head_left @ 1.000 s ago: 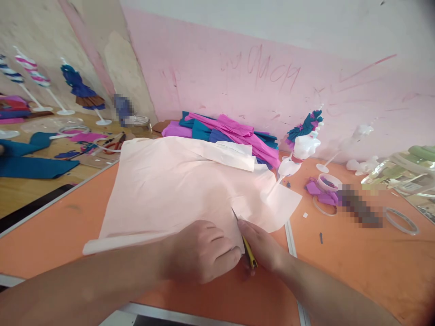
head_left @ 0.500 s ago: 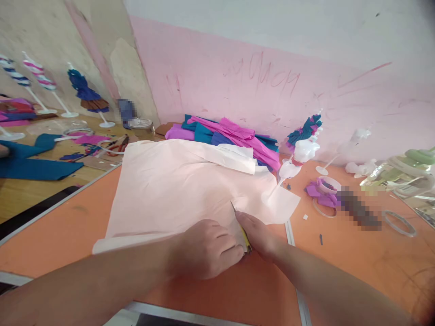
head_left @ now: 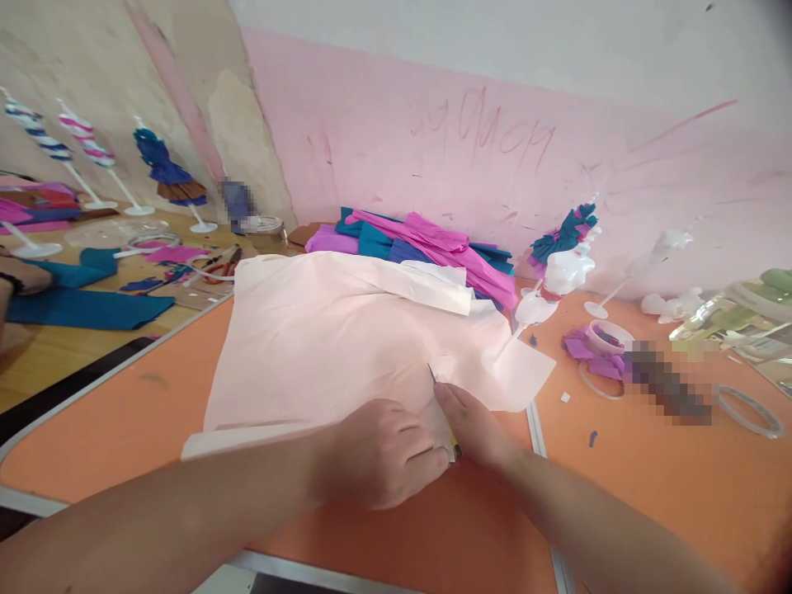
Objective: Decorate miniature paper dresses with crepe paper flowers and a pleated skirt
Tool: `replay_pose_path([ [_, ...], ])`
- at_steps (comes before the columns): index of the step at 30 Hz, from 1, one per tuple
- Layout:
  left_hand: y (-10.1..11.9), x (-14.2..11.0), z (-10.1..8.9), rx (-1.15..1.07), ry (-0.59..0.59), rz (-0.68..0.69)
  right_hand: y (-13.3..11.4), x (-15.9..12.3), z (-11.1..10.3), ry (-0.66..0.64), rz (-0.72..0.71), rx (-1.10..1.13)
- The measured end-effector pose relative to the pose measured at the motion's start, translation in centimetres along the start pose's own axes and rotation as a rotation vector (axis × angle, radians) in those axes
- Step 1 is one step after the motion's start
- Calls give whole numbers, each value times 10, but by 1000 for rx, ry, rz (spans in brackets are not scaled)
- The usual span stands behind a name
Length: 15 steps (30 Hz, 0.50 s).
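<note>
A large whitish sheet [head_left: 297, 346], apparently paper, lies creased over the orange table, one edge folded near me. My left hand [head_left: 387, 454] rests at its near edge with fingers curled, pinching that edge. Close on its right, my right hand [head_left: 467, 421] is closed around a yellow utility knife [head_left: 454, 441]. The thin blade points up and away, over the sheet. Most of the knife's handle is hidden by my fingers. A white balloon figure on a stand [head_left: 537, 307] stands on the sheet's right side.
Behind the sheet lie folded pink, teal and purple papers [head_left: 426, 239] against the wall. At right are tape rings [head_left: 750, 411] and purple scraps [head_left: 585, 355]. To the left, another person's hand [head_left: 28, 276] is by teal strips [head_left: 92, 307]; pliers [head_left: 226, 264] lie nearby.
The view has shifted slightly, so everything sits a little further right. The other person's hand at left shows more. My hands keep nearly the same pose, the knife turned slightly.
</note>
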<state>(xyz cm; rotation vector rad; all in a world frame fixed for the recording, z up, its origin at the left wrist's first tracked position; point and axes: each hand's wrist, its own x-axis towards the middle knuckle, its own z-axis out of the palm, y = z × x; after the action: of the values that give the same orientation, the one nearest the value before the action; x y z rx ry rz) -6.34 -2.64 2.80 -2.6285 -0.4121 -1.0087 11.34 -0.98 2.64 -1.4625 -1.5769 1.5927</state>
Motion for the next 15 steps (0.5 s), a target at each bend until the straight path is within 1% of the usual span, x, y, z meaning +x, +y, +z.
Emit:
replay_pose_path([
  [3,1,1,-1,-10,0,4,1,-1,-4,-77,41,32],
  [5,3,1,0,-12,-17,2,3,-1,-5,-105,60,46],
  [8,5,1,1,-16,-33,2,7,0,-7,-126,53,86],
  [10,7,2,0,-28,-5,8,10,1,-8,-132,63,120],
  [12,7,2,-1,-32,4,17,12,1,-9,-142,113,145],
  [15,7,3,-2,-23,-23,31,14,0,-10,-165,175,149],
])
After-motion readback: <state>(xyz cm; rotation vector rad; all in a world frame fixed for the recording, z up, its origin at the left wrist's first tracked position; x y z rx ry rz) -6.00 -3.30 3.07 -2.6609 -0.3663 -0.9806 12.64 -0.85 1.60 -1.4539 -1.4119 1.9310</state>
